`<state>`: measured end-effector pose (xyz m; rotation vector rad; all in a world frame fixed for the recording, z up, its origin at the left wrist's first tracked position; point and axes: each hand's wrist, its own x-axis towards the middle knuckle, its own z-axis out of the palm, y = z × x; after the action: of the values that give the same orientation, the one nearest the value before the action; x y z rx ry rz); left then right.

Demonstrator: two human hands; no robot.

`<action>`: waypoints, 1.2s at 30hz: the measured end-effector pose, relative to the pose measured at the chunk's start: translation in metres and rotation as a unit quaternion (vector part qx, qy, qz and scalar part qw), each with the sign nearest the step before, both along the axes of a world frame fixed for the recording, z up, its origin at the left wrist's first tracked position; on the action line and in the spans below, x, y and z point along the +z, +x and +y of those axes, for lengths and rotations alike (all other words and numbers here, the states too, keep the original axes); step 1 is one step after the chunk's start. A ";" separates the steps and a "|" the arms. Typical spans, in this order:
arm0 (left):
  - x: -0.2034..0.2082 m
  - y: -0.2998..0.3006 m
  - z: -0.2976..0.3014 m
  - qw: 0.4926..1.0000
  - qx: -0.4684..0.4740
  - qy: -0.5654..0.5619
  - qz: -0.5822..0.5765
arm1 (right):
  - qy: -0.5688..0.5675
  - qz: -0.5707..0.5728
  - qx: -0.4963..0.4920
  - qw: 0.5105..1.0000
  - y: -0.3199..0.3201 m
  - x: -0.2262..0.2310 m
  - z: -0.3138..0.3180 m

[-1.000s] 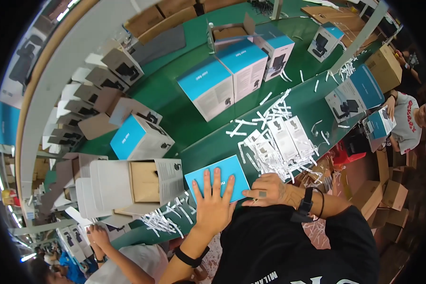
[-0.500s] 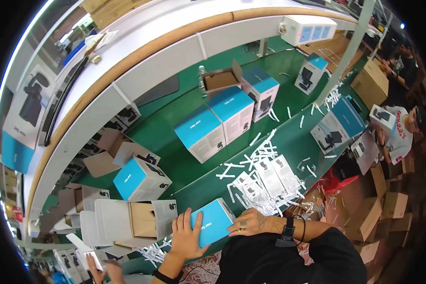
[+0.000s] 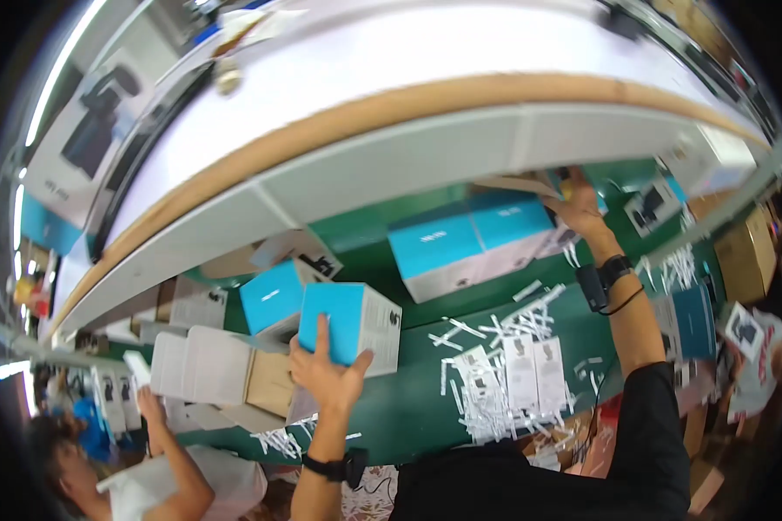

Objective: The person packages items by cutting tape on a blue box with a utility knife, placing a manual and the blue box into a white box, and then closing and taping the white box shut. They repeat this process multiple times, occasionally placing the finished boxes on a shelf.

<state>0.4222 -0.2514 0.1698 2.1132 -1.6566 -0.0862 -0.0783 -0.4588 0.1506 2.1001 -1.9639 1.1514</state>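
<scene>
A blue-and-white carton (image 3: 356, 304) stands at the bench's near left. My left hand (image 3: 328, 373) is closed on its near side, index finger stretched up the blue face and thumb by the white side. Beside it, an open carton (image 3: 204, 365) with white flaps shows a brown inside. My right arm reaches far across the bench. My right hand (image 3: 580, 208) is under the shelf, beside a brown cardboard flap (image 3: 517, 182) and the end of a row of blue-topped cartons (image 3: 434, 243). Its fingers are bent around something small and yellowish, too blurred to name.
The shelf edge (image 3: 391, 108) curves low above the green bench (image 3: 426, 347). White paper strips (image 3: 487, 408) lie heaped around narrow white boxes (image 3: 520, 369). A co-worker (image 3: 182, 478) works at the left; another person (image 3: 756, 365) holds a box at the right.
The carton under my left hand has moved away from me and left. My right hand has let go of it and moved far forward and right. The view has shifted.
</scene>
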 end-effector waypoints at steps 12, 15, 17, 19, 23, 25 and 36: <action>-0.025 -0.093 -0.115 0.989 0.087 -0.114 0.020 | 0.077 0.082 -0.001 0.994 -0.044 -0.064 -0.098; -0.034 -0.099 -0.125 0.990 0.080 -0.109 0.046 | 0.068 0.071 -0.015 0.995 -0.056 -0.055 -0.103; -0.054 -0.096 -0.128 0.978 0.134 -0.117 0.108 | 0.043 0.049 -0.011 0.998 -0.045 -0.043 -0.109; -0.077 -0.092 -0.127 0.981 0.116 -0.135 0.083 | -0.001 0.011 0.000 1.000 -0.029 -0.020 -0.108; -0.054 -0.122 -0.116 0.985 0.038 -0.155 0.070 | -0.138 -0.086 0.038 0.986 0.047 0.055 -0.069; -0.001 -0.147 -0.095 0.982 0.023 -0.161 0.094 | -0.212 -0.140 0.072 0.965 0.115 0.095 -0.030; -0.021 -0.168 -0.080 0.848 0.003 -0.089 0.522 | -0.245 -0.310 0.166 0.904 0.276 0.174 0.142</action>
<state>0.2540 -0.3315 0.1490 1.4417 -0.9197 -0.8739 0.1979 -0.3170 0.3244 1.9662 -1.2395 2.3216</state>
